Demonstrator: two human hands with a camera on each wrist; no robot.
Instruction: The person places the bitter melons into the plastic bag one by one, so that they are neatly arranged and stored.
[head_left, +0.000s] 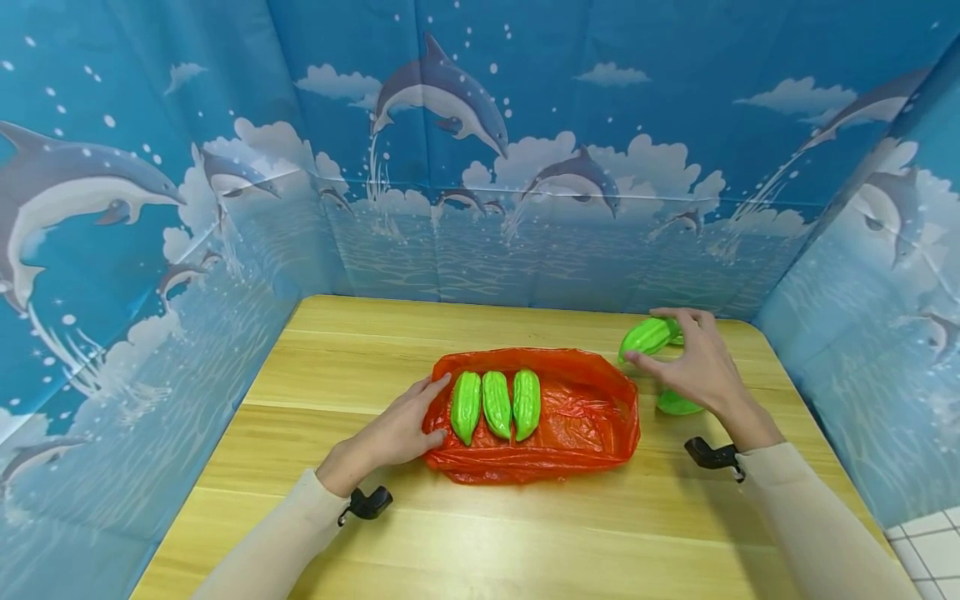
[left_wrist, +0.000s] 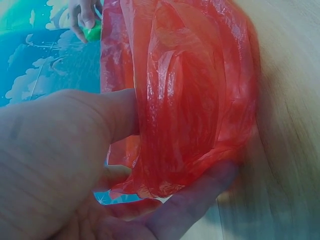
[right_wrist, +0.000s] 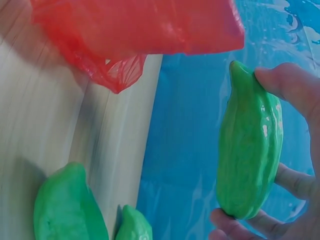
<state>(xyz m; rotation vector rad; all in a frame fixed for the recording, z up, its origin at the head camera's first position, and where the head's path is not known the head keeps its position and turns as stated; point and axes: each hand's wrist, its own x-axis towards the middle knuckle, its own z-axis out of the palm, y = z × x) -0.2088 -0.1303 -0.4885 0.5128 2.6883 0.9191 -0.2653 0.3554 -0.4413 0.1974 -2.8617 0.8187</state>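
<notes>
We see a table (head_left: 517,537) of yellowish wood grain. Along its far, left and right sides there hangs a blue curtain (head_left: 652,33) with printed dolphins (head_left: 442,96) and clouds (head_left: 648,162). At near right we notice white tiles (head_left: 937,552).

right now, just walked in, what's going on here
A person's right hand holds a green ridged piece above the table, just to the right of an open red plastic bag. The left hand grips the bag's left end. Three matching pieces lie side by side in the bag, toward its left, and two more pieces lie on the table near the right hand.
</notes>
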